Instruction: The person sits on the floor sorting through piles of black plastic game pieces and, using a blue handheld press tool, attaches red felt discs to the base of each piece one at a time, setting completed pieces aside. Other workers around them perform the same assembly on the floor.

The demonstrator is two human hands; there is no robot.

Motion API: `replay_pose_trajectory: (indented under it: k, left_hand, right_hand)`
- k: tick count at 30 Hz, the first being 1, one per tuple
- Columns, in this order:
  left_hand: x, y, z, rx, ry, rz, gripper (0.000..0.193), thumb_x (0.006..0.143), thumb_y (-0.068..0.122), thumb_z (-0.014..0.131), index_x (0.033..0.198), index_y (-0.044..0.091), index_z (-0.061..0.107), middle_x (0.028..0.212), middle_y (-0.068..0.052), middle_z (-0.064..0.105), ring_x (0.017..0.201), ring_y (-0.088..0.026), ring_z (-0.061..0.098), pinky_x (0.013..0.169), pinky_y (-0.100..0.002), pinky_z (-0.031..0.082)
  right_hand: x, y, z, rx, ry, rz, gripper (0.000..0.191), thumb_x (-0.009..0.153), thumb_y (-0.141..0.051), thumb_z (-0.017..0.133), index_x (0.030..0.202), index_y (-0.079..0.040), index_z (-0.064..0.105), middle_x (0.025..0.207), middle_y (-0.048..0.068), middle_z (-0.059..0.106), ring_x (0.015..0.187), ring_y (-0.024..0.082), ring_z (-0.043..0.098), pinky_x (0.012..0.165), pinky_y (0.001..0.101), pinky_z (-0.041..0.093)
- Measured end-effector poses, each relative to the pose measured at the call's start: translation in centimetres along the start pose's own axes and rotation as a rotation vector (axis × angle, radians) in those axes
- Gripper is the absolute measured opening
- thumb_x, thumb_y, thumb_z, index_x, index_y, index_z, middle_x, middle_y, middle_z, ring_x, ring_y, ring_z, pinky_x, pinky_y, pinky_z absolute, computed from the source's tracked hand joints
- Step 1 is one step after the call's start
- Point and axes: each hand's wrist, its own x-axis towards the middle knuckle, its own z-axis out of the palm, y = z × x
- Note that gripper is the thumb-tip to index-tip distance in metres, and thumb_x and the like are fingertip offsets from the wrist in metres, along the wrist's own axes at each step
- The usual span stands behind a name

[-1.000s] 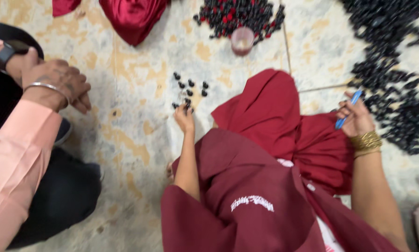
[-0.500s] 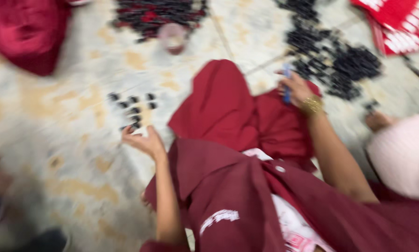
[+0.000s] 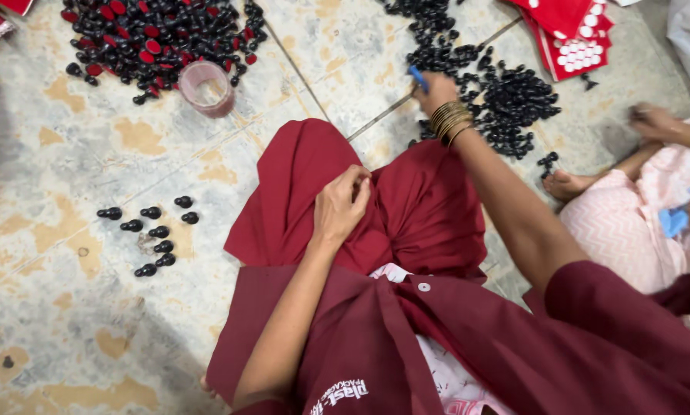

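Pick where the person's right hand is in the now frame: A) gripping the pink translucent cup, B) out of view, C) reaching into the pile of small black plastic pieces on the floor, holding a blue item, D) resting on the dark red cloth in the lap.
C: the right hand, wearing gold bangles, is stretched out to the pile of small black plastic pieces with a small blue item in its fingers.

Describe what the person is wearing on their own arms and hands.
Both forearms are bare below loose maroon sleeves of an open overshirt. The right hand has a stack of gold bangles at the wrist. The left hand wears nothing visible.
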Motion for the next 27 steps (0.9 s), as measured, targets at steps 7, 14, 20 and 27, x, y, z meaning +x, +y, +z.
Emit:
replay_pose_trajectory:
  k: [7,14,20,27]
  left_hand:
    - [2.1,-2.4,1.1,0.055,0.045,-0.030,0.012,0.097,0.021,0.062,0.103,0.010,0.064,0.091,-0.012,0.073,0.084,-0.034,0.072,0.069,-0.044,0.056]
    - [0.9,-3.0,1.3,-0.006,0.040,-0.008,0.014,0.096,0.021,0.060,0.104,0.010,0.064,0.093,-0.012,0.073,0.087,-0.033,0.072,0.070,-0.043,0.056]
    - [-0.1,-2.1,0.2,-0.185,0.111,-0.001,0.022,0.098,0.015,0.064,0.118,0.008,0.063,0.096,-0.011,0.070,0.087,-0.024,0.072,0.079,-0.036,0.058]
    - [-2.3,1.0,-1.0,-0.181,-0.001,0.190,0.045,0.097,0.010,0.064,0.141,0.006,0.055,0.135,-0.016,0.060,0.110,-0.026,0.065,0.092,-0.036,0.056]
  right_hand:
    - [5.1,-0.1,1.5,-0.363,-0.020,-0.186,0.032,0.097,-0.012,0.057,0.128,-0.018,0.065,0.122,0.025,0.059,0.096,0.047,0.066,0.082,0.0559,0.052]
    - [0.8,0.4,3.1,-0.203,-0.037,-0.273,0.016,0.098,-0.019,0.072,0.109,-0.008,0.068,0.093,0.022,0.071,0.086,0.042,0.069,0.077,0.0500,0.054]
    - [-8.0,-1.1,1.9,0.626,-0.130,-0.144,0.016,0.108,-0.014,0.066,0.118,-0.002,0.070,0.086,0.003,0.072,0.060,0.004,0.048,0.055,0.0228,0.039]
    - [-18.8,-4.2,-0.3,1.115,-0.408,-0.074,0.026,0.104,-0.016,0.064,0.126,-0.002,0.065,0.078,0.002,0.067,0.050,0.000,0.038,0.044,0.0188,0.025]
